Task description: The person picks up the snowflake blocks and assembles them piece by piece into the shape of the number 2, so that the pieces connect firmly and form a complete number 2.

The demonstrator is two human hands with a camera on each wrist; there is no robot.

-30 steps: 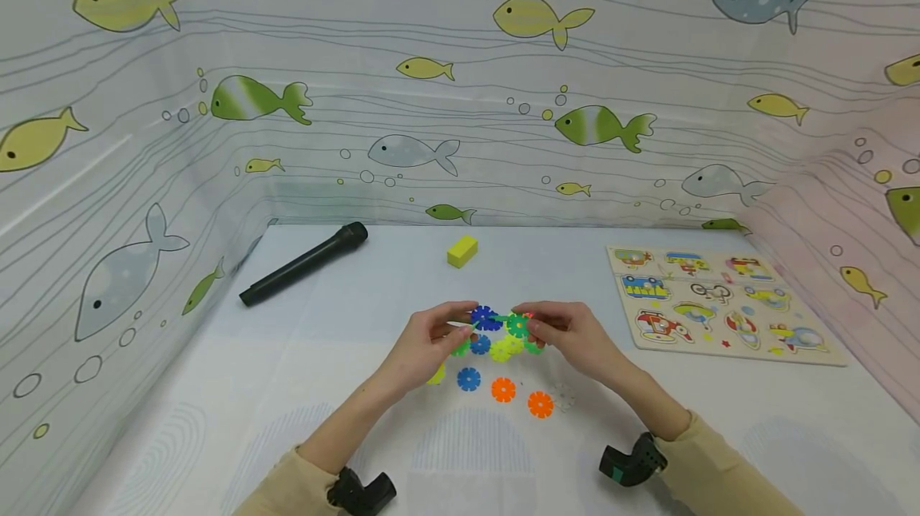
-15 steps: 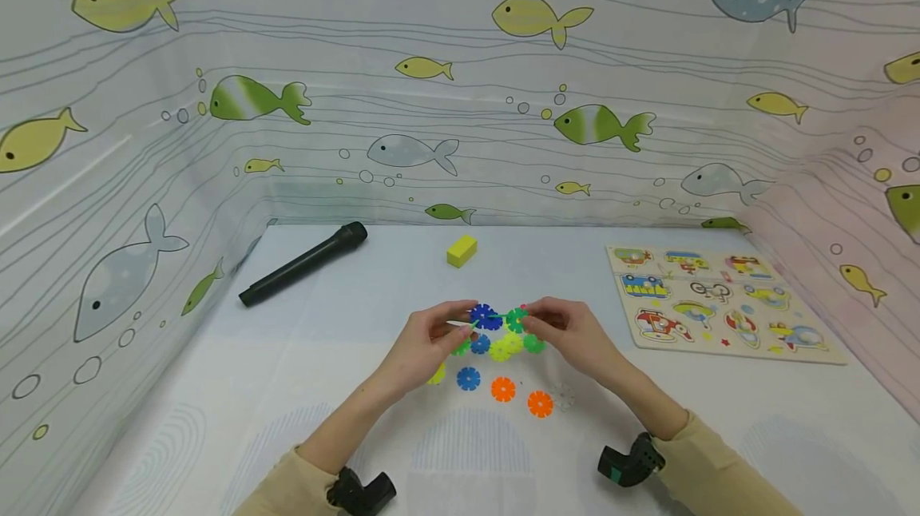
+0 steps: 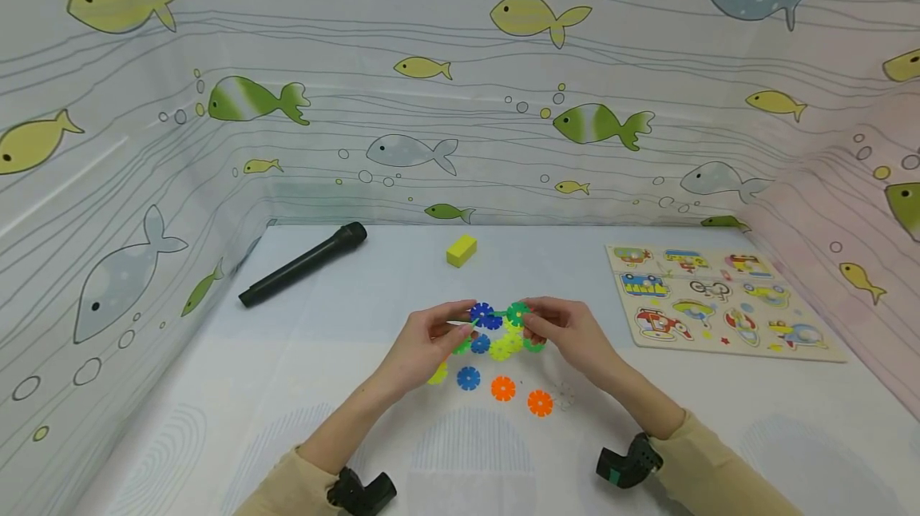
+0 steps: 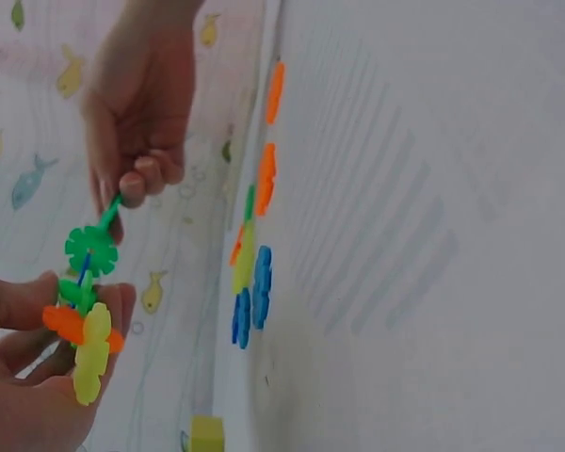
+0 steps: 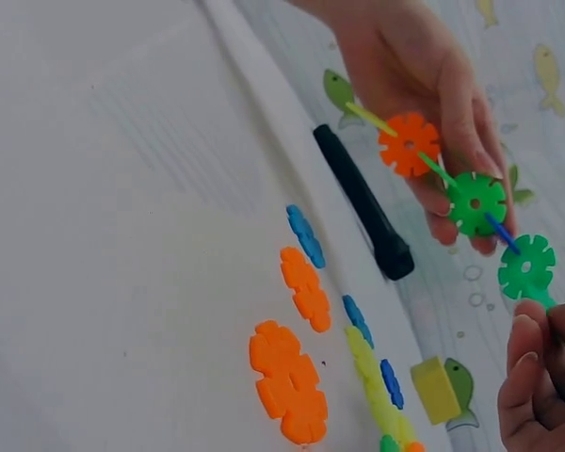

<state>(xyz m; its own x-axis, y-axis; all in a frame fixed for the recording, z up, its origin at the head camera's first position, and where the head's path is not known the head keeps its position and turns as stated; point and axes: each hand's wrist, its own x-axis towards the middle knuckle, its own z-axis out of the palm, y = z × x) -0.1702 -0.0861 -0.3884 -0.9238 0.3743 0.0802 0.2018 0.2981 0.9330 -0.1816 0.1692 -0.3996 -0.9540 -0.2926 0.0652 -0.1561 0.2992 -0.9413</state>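
A chain of slotted snowflake discs hangs between both hands above the table. It runs from a yellow disc [image 4: 91,363] and an orange disc [image 5: 409,144] through a green disc [image 5: 476,203] and a dark blue disc [image 3: 483,315] to another green disc [image 3: 517,314]. My left hand [image 3: 422,347] grips the chain near its orange and green discs. At the other end, my right hand [image 3: 575,334] pinches a further green disc [image 4: 111,212], seen edge-on in the left wrist view and partly hidden by the fingertips.
Loose discs lie below the hands, among them a blue disc [image 3: 469,379] and an orange disc [image 3: 503,388]. Farther back are a black microphone [image 3: 305,264] and a yellow block [image 3: 461,251]. A wooden puzzle board [image 3: 719,304] lies at right.
My right hand has risen slightly, and the green disc beside its fingers with it. A small red patch by those fingertips no longer shows. The left hand keeps its grip and place.
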